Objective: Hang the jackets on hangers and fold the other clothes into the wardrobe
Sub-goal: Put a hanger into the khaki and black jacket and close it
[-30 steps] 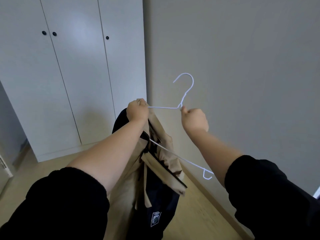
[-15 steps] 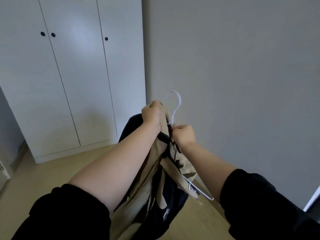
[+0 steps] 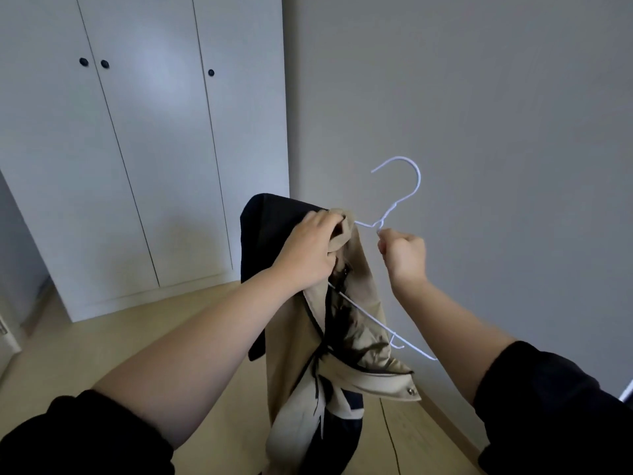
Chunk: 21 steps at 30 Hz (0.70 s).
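left hand (image 3: 308,248): fingers clamped on the shoulder of the beige and navy fabric jacket (image 3: 291,347), held aloft near the closed white wardrobe (image 3: 144,173). right hand (image 3: 406,257): fingers pinched on the neck of the thin white wire hanger (image 3: 416,181), one end inside the jacket. risk: near end is bare; the jacket could slide off if released.

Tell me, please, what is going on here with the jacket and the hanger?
A person is fitting a beige and navy jacket onto a white wire hanger. The left hand grips the jacket's top edge over one end of the hanger, while the right hand pinches the hanger just below its hook. The hanger's other end sticks out of the jacket, bare. The wardrobe behind has its doors closed.
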Each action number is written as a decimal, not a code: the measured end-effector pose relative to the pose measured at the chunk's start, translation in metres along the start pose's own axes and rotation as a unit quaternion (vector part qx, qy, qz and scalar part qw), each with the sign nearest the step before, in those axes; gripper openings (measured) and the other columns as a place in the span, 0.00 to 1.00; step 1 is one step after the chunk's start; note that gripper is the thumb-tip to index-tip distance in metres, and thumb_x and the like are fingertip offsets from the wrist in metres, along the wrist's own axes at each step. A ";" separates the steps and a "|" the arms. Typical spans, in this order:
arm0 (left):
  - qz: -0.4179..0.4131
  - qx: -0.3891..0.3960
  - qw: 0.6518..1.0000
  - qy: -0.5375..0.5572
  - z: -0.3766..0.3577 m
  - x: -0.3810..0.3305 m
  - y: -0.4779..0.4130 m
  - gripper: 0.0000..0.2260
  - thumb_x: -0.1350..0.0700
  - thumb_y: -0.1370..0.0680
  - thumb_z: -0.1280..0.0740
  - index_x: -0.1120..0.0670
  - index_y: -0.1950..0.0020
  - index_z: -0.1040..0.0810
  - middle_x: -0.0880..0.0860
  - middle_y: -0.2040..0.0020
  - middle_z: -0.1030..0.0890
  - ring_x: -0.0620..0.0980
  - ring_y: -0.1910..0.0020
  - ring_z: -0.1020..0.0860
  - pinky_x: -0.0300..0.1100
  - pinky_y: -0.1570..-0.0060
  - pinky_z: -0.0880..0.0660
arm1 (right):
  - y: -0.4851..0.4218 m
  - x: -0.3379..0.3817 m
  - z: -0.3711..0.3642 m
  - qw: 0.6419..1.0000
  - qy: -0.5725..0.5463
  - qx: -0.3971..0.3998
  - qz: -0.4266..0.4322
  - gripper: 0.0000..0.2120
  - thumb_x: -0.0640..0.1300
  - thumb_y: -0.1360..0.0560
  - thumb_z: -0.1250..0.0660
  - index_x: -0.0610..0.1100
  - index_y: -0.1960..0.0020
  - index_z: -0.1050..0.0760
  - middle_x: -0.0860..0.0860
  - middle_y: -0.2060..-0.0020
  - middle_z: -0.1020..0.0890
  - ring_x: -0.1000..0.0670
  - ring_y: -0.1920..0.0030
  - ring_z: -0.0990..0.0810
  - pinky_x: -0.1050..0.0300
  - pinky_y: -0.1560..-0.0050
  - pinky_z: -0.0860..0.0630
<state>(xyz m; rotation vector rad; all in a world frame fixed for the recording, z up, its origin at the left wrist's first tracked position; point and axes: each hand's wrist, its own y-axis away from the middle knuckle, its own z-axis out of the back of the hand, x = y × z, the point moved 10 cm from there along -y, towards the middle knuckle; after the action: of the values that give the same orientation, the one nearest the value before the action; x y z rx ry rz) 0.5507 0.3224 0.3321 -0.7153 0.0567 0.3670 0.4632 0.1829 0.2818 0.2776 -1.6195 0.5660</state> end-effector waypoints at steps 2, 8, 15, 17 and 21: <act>-0.039 -0.087 0.989 -0.110 0.019 -0.001 -0.003 0.30 0.55 0.35 0.25 0.54 0.35 0.30 0.54 0.38 0.28 0.54 0.38 0.34 0.50 0.36 0.38 | -0.002 0.006 0.005 1.000 -0.020 -0.008 0.006 0.19 0.38 0.27 0.38 0.46 0.71 0.45 0.49 0.75 0.43 0.51 0.72 0.48 0.59 0.70 0.51; -0.040 0.097 0.958 -0.266 0.019 0.009 -0.036 0.29 0.39 0.26 0.34 0.54 0.31 0.33 0.53 0.41 0.23 0.55 0.35 0.30 0.52 0.33 0.39 | 0.003 0.035 -0.002 0.994 0.026 0.032 0.101 0.21 0.40 0.28 0.38 0.45 0.72 0.47 0.49 0.74 0.45 0.50 0.71 0.49 0.57 0.68 0.52; 0.038 0.049 0.985 -0.162 0.026 0.034 -0.026 0.15 0.45 0.19 0.40 0.56 0.52 0.24 0.56 0.56 0.21 0.59 0.53 0.23 0.43 0.61 0.36 | 0.016 0.066 -0.001 0.932 0.209 -0.046 0.293 0.08 0.37 0.30 0.41 0.41 0.61 0.23 0.52 0.61 0.24 0.46 0.53 0.27 0.56 0.53 0.31; 0.077 0.015 0.990 -0.116 0.030 0.044 -0.019 0.15 0.46 0.19 0.39 0.56 0.55 0.25 0.57 0.58 0.22 0.59 0.53 0.23 0.43 0.62 0.37 | 0.043 0.067 -0.001 0.857 0.264 -0.059 0.438 0.10 0.36 0.32 0.41 0.40 0.57 0.22 0.45 0.55 0.24 0.45 0.51 0.30 0.53 0.50 0.33; 0.143 -0.040 0.988 -0.032 0.035 0.056 -0.015 0.12 0.48 0.20 0.38 0.53 0.47 0.20 0.56 0.54 0.20 0.60 0.50 0.24 0.42 0.61 0.38 | 0.076 -0.020 -0.033 0.693 0.487 0.045 0.529 0.06 0.41 0.36 0.32 0.40 0.62 0.26 0.44 0.64 0.25 0.42 0.62 0.27 0.52 0.61 0.36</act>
<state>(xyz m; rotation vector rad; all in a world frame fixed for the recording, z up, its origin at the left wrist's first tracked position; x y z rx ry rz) 0.6052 0.3521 0.3581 -0.7754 0.0837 0.6694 0.4569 0.2615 0.2488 -0.8693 -0.5263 1.3725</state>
